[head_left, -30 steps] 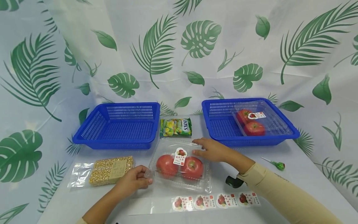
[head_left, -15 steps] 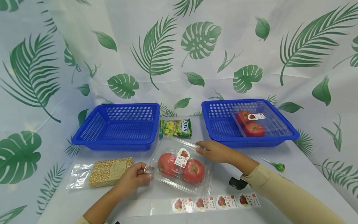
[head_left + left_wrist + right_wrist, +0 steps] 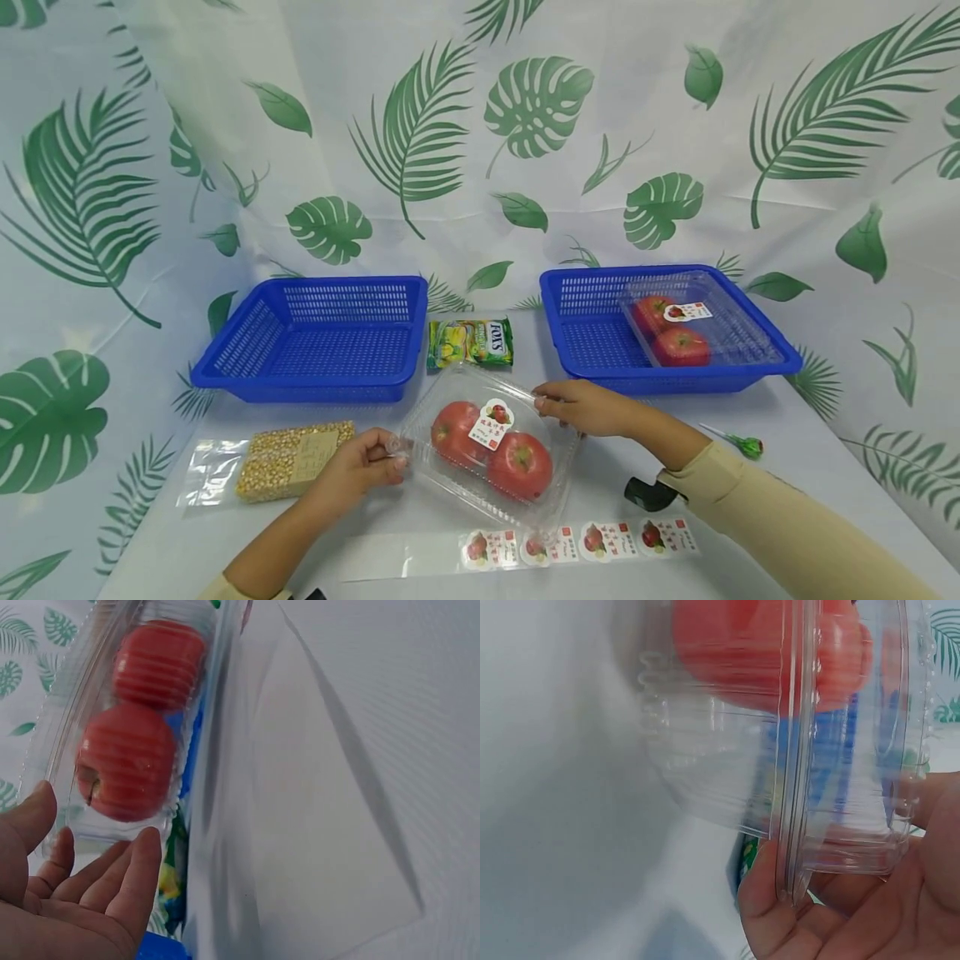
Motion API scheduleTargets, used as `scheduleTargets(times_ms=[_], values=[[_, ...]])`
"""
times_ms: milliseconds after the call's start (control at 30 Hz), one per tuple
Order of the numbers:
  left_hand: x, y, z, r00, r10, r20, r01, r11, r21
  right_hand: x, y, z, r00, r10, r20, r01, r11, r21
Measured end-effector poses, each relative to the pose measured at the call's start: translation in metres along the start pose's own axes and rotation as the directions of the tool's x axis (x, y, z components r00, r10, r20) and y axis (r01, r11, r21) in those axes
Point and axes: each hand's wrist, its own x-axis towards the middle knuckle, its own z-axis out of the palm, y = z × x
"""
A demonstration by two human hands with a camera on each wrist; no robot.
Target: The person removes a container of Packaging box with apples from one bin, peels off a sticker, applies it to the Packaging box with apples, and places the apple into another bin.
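A clear plastic clamshell box [image 3: 457, 392] with two red apples [image 3: 520, 465] inside hangs tilted over the middle of the table, its lid closed. An apple-picture label [image 3: 492, 422] is stuck on the lid. My left hand [image 3: 363, 471] pinches the box's left corner between thumb and fingers. At the upper right corner, my right hand [image 3: 588, 407] grips the edge. In the right wrist view, fingers curl under the rim of the box [image 3: 712, 742]. The left wrist view shows the thumb on one side of the box [image 3: 67, 735] and the fingers on the other.
Two blue baskets stand behind: a left basket [image 3: 315, 387] and a right basket [image 3: 675, 383] with another labelled apple box [image 3: 738, 333]. Between them lies a green candy bag [image 3: 471, 342]. A corn kernel bag [image 3: 288, 462], a label strip [image 3: 606, 539] and a lollipop [image 3: 746, 445] lie on the table.
The box has been lifted off the table and turned clockwise, its right side swinging toward me. My right hand has shifted slightly right with it; the left has closed on the corner.
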Motion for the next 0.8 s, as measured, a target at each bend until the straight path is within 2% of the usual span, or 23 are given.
scheduleTargets(times_ms=[267,533,800], values=[[0.000,0.004,0.001,1.000,-0.024,-0.003,0.023,0.995,-0.098,-0.006,-0.003,-0.003,0.998,0.039,0.053,-0.044,0.996,0.084],[0.001,0.013,0.005,1.000,-0.024,0.017,0.026,0.986,-0.166,-0.013,-0.010,-0.009,0.996,0.058,0.063,-0.064,0.993,0.097],[0.010,0.023,0.004,0.998,-0.034,0.054,0.046,0.970,-0.238,-0.021,-0.009,-0.011,0.997,0.034,0.072,-0.047,0.979,0.198]])
